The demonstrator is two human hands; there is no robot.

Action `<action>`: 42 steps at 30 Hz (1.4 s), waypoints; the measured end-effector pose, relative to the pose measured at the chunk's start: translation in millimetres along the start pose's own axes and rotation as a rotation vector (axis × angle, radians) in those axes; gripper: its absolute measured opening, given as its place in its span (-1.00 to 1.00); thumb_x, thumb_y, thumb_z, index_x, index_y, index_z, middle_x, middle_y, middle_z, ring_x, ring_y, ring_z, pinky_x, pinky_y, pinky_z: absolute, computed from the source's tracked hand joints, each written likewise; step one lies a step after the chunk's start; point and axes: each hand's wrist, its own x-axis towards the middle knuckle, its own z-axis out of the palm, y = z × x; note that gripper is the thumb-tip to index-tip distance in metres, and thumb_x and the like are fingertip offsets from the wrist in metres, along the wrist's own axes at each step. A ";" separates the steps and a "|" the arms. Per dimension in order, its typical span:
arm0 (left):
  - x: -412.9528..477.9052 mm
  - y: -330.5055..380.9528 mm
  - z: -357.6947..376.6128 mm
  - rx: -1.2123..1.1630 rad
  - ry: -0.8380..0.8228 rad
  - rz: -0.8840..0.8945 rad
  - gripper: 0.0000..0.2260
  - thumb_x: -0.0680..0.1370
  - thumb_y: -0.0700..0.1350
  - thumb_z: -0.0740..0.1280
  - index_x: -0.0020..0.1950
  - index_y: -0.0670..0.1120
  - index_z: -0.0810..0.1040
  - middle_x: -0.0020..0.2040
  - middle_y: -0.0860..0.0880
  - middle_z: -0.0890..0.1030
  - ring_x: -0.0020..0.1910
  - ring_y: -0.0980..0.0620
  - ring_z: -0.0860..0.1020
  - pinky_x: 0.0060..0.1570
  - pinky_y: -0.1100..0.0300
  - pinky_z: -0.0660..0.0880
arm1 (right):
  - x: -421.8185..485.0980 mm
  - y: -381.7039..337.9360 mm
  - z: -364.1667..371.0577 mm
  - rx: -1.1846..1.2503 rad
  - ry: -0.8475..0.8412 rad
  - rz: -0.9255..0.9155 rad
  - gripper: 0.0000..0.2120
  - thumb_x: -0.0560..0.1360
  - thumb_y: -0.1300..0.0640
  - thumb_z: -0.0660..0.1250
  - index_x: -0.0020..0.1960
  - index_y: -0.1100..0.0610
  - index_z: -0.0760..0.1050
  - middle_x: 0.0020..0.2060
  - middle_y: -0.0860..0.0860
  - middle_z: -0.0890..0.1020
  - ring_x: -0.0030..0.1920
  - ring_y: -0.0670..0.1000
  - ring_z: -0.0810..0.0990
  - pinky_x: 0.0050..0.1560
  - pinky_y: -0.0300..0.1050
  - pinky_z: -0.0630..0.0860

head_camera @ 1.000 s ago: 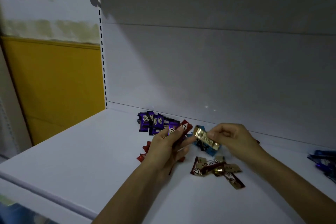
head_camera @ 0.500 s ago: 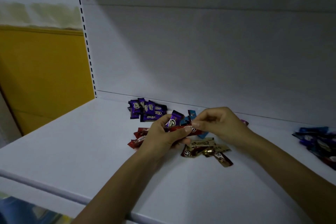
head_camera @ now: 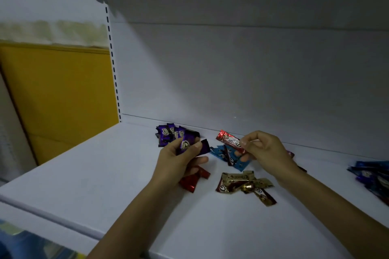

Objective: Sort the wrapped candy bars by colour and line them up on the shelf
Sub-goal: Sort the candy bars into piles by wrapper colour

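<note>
My left hand (head_camera: 181,162) grips a purple wrapped bar (head_camera: 190,145) above the white shelf (head_camera: 105,170). My right hand (head_camera: 263,151) pinches a red wrapped bar (head_camera: 230,141) by one end, lifted off the shelf. Behind my left hand, several purple bars (head_camera: 168,134) lie in a group by the back wall. Red bars (head_camera: 194,178) lie under my left wrist. Light blue bars (head_camera: 229,156) lie between my hands. Gold bars (head_camera: 244,184) sit in a small heap nearer to me.
Dark blue bars (head_camera: 372,176) are piled at the shelf's right edge of view. A slotted upright (head_camera: 113,65) marks the shelf's left end, with a yellow panel (head_camera: 59,94) beyond it. The shelf's front edge (head_camera: 52,214) runs below my forearms.
A second ago my right hand held a gold bar; now it holds a red one, lifted up and to the right. My left hand now holds only a purple bar.
</note>
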 end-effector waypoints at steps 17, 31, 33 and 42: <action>-41.3 9.3 -82.0 0.272 0.240 0.183 -0.61 0.39 0.23 0.27 -0.19 -0.11 0.51 -0.50 0.07 0.49 -0.55 0.20 0.41 -0.57 0.36 0.32 | -3.0 -18.0 98.7 -0.477 -0.182 -0.290 -0.69 0.39 -0.14 0.43 -0.29 0.07 0.46 -0.38 -0.06 0.53 -0.34 -0.12 0.48 -0.26 -0.15 0.46; -31.4 -2.5 -85.5 0.284 0.252 0.197 -0.87 0.63 -0.17 0.17 0.02 0.04 0.47 -0.11 0.03 0.60 -0.39 0.20 0.46 -0.39 0.36 0.41 | 16.6 -44.6 135.6 0.049 -0.388 -0.050 -0.87 0.46 0.28 0.40 -0.09 0.07 0.60 -0.23 0.01 0.71 -0.23 -0.09 0.69 -0.27 -0.37 0.54; -31.0 -1.0 -86.2 0.241 0.251 0.207 -0.83 0.65 -0.17 0.14 0.14 0.05 0.46 -0.05 0.03 0.66 -0.35 0.16 0.56 -0.37 0.36 0.47 | 40.9 -40.0 132.9 0.023 -0.213 -0.047 -0.87 0.48 0.32 0.37 -0.11 0.11 0.59 -0.23 0.01 0.68 -0.29 -0.09 0.66 -0.33 -0.37 0.53; -35.2 2.1 -83.1 0.341 0.204 0.241 -0.70 0.63 -0.02 0.17 -0.16 -0.08 0.62 -0.53 -0.02 0.54 -0.61 0.14 0.41 -0.54 0.40 0.32 | 90.2 -14.0 138.8 -0.347 -0.018 -0.030 -0.81 0.56 0.07 0.29 0.02 0.16 0.61 0.01 0.09 0.66 -0.03 0.05 0.62 0.06 -0.06 0.54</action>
